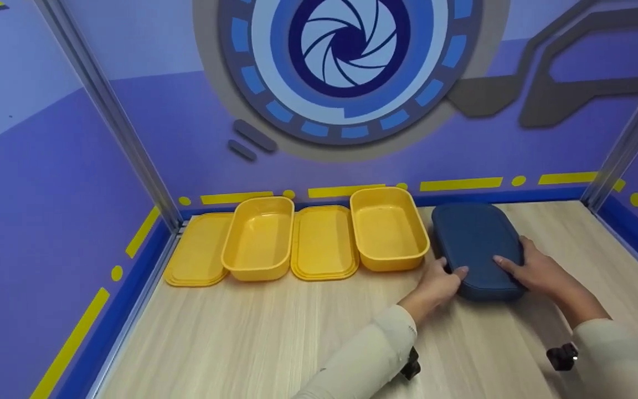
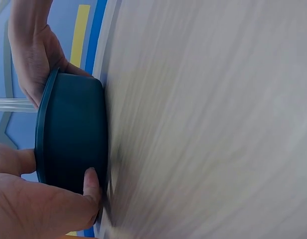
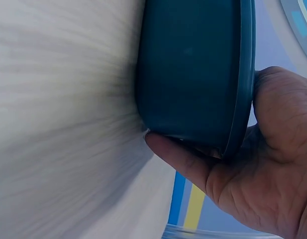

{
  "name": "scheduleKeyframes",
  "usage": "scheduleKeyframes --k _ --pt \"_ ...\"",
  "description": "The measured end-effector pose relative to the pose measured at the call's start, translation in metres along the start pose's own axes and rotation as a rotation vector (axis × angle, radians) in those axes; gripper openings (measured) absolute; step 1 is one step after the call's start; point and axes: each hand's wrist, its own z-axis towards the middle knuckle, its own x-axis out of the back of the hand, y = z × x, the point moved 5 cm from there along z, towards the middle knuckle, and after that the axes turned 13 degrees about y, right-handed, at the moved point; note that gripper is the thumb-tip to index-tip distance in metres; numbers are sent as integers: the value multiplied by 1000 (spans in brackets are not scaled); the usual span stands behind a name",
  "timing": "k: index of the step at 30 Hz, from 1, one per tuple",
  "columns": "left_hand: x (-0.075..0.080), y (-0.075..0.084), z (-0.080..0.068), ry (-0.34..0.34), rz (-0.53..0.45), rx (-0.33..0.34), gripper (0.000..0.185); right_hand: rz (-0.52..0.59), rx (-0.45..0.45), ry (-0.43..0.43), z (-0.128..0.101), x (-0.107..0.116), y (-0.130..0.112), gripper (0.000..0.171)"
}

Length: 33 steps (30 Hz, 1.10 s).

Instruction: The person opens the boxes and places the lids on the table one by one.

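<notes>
Wood-grain table (image 1: 274,332) with purple walls around. Dark blue lidded box (image 1: 477,249), rounded-rectangle, matte plastic with a lipped lid, sits right of centre on the table, just right of the yellow row. Left hand (image 1: 435,285) grips its near-left corner, thumb on the lid and fingers curled on the side wall. Right hand (image 1: 535,271) clamps the near-right edge, thumb along the wall, fingers over the lid. Two glossy yellow tubs (image 1: 388,228) and two flat yellow lids (image 1: 322,244) alternate along the far left.
</notes>
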Motion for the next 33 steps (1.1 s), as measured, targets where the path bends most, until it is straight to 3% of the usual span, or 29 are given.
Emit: scheduleKeyframes --k 12,22,33 --pt "2 2 -15 4 52 -59 67 28 20 -10 -9 0 1 118" --pt "5 -1 -22 -21 55 -48 58 55 5 -44 -20 -2 4 123" --pt "7 -5 -43 -28 96 -59 67 38 32 -29 -40 -2 6 116"
